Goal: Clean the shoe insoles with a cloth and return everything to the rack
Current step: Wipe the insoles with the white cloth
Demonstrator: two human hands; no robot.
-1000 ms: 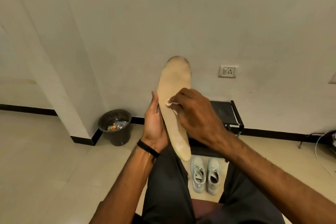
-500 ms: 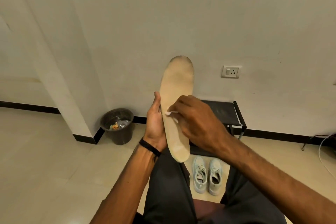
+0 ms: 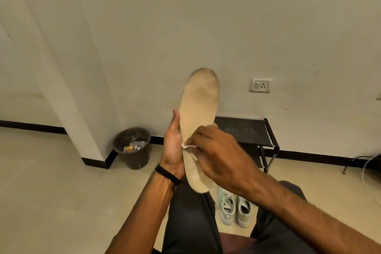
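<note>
Insole (image 3: 198, 109): one beige foam piece, held upright before the seated person at frame centre, above the lap. Long axis runs near vertical, 12 to 6 o'clock, leaning slightly toward 1 o'clock; rounded toe end points up, heel end points down toward the knees. Upper face is turned to the camera.

Left hand (image 3: 173, 150): clamped on the insole's left edge near mid-length, palm against the edge, thumb raised alongside it. A black band is worn at the wrist.

Right hand (image 3: 218, 156): fingers curled and pinched on a small white cloth (image 3: 188, 146), which is pressed to the insole's lower half.

Step in hand: wiping of this insole is judged under way, at the heel half. The toe half shows darker soiling at its rim and is judged not yet cleaned.

Next move: the cloth is best carried up toward 12 o'clock along the long axis, with the left-hand hold kept firm so that the foam does not flex away.

Shoes (image 3: 235, 208): one pale pair, on the floor at 6 o'clock, between the legs.

Rack (image 3: 253, 132): black, against the wall at 3 o'clock of the insole.

Bin (image 3: 133, 147): dark, at 9 o'clock, beside the wall corner.
</note>
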